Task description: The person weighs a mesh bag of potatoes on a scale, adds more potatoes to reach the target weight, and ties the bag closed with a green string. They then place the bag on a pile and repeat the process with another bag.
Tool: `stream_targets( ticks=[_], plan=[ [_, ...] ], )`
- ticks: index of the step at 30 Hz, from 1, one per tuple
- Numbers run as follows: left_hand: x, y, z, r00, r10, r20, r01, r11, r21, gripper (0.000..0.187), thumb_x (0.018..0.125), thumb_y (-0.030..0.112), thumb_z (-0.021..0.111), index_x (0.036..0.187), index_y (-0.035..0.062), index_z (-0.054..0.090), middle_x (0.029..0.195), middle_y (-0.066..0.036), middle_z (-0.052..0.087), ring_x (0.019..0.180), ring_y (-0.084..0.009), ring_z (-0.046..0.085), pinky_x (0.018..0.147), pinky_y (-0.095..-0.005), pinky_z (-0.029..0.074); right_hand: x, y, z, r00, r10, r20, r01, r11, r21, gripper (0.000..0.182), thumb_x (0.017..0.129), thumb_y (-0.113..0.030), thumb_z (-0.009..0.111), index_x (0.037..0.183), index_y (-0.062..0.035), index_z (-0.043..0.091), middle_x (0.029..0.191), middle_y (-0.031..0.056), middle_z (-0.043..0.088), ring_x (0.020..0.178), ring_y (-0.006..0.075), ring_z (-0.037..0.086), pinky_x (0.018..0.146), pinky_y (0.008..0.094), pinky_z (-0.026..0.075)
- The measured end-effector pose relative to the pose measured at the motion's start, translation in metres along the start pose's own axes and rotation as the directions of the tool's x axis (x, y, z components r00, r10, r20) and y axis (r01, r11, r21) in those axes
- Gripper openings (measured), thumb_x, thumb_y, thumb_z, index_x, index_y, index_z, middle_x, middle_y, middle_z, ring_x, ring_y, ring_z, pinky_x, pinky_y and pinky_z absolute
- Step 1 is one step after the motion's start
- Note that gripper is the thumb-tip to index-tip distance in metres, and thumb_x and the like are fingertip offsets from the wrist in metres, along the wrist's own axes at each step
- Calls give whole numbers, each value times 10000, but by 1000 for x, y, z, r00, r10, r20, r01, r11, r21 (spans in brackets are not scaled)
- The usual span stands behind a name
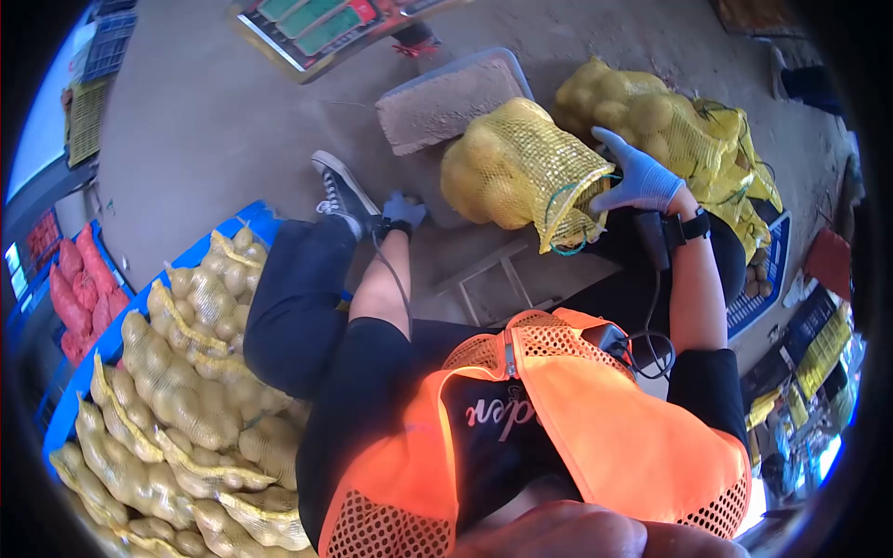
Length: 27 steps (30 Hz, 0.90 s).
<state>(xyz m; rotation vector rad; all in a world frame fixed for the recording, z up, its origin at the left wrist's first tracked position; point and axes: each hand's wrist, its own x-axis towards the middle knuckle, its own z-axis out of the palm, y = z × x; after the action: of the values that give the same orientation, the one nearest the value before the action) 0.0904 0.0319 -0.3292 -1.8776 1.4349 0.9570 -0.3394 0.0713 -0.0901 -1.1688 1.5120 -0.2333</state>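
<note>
A yellow mesh bag of potatoes [493,167] leans in front of me, its mouth open towards me with a green cord around the rim. At that mouth is my right hand [642,179] in a blue-grey glove, thumb and fingers spread apart beside the rim. Lower and to the left, my left hand [402,210], also gloved, is beside my sneaker [342,191] near the floor; its fingers are foreshortened and their shape is hidden. Another yellow mesh bag of potatoes [642,116] lies just beyond my right hand.
A dirt-covered grey bin [451,100] stands behind the bag. Filled mesh bags [186,381] are stacked in a blue container [58,423] at left. Red sacks [88,288] lie beyond it. A blue crate [770,279] is at right, and a display panel [307,33] at the top.
</note>
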Motion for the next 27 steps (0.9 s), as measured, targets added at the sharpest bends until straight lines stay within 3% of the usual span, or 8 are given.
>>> stream_targets(
  ticks=[8,11,13,17,21,22,25,27],
  plan=[
    [2,-43,-29,966,-255,52,250,854,-456,608,645,360,718,1115,7,562,1069,-182,619,991,-317,596,848,-380,479,24,-15,18,976,-59,-211,119,952,284,258,879,-179,587,1064,2,593,939,50,636,878,112,562,786,260,451],
    [-111,18,-115,990,57,128,138,-234,-962,351,681,302,664,965,121,564,860,-90,578,802,-250,571,692,-427,489,21,-44,29,933,-145,-331,333,701,630,266,916,-212,557,1083,-8,595,946,-8,610,866,56,517,765,224,443],
    [-181,48,-158,907,418,-52,154,-443,-883,518,667,339,633,1095,75,510,983,-128,546,909,-291,532,704,-413,484,10,-66,35,932,-134,-336,347,595,725,281,913,-229,568,1085,-10,599,933,-11,611,842,60,522,743,225,450],
    [-305,126,-184,410,876,-252,277,-383,-881,642,686,353,634,1213,19,481,1037,-174,567,905,-323,567,899,-462,443,17,-68,47,919,-202,-338,390,596,703,307,882,-247,623,1072,-6,617,900,-8,626,773,64,545,694,236,471],
    [-289,178,-152,567,783,-256,-402,-8,-915,482,738,276,618,1142,24,547,1068,-136,591,967,-280,577,913,-403,440,13,-66,41,886,-233,-400,462,483,743,304,855,-245,660,1040,-7,626,883,-1,632,755,76,558,666,240,475],
    [-291,183,-147,604,695,-390,-756,347,-554,381,784,250,580,1088,21,581,1050,-150,616,965,-281,592,876,-382,463,11,-63,38,904,-166,-395,425,459,780,305,842,-244,675,1028,-7,626,883,6,631,754,82,565,659,236,477],
    [-288,160,-161,542,737,-403,-603,676,425,383,815,291,576,1085,19,587,1049,-199,613,972,-338,588,837,-413,474,-2,-65,29,903,-69,-425,407,457,791,310,805,-271,714,973,-26,625,855,25,616,726,106,575,591,237,492],
    [-287,143,-177,571,737,-361,-579,674,460,440,837,374,569,1101,22,581,1066,-219,599,976,-372,573,829,-435,469,-17,-73,28,953,-65,-295,279,570,773,311,784,-293,730,937,-46,619,824,27,594,696,119,567,503,247,491]
  ],
)
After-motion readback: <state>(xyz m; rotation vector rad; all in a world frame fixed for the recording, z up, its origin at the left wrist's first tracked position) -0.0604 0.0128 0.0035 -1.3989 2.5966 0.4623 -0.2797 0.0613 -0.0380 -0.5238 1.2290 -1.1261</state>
